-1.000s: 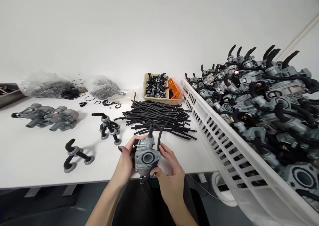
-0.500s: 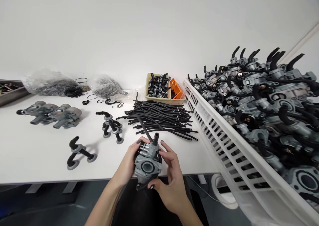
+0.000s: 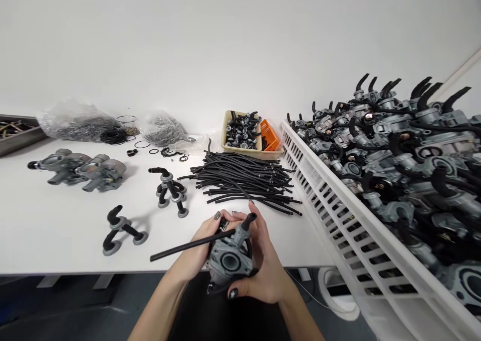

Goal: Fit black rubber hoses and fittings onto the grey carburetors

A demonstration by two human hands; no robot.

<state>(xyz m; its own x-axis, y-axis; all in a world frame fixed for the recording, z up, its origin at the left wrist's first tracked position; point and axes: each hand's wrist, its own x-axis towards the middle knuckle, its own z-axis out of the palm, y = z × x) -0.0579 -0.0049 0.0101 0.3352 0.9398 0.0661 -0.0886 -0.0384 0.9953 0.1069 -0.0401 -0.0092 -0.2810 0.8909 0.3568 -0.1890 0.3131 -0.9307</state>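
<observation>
Both my hands hold a grey metal carburetor above my lap, at the table's front edge. My left hand wraps its left and far side. My right hand grips the right side, its thumb low on the front. A short black rubber elbow points up from the carburetor's top. One black hose sticks out to the left across my left hand. Beyond my hands lies a pile of black hoses. Left of them stand black elbows with grey caps, and another such group sits nearer.
A white slatted crate heaped with carburetors fills the right. Two carburetors lie at left. Farther back are a cream tray of capped elbows, an orange basket, plastic bags of parts and black rings.
The carburetor has turned and moved slightly right and down in my hands. Its hose, which pointed away from me, now points left. My right fingers have closed further round the far side.
</observation>
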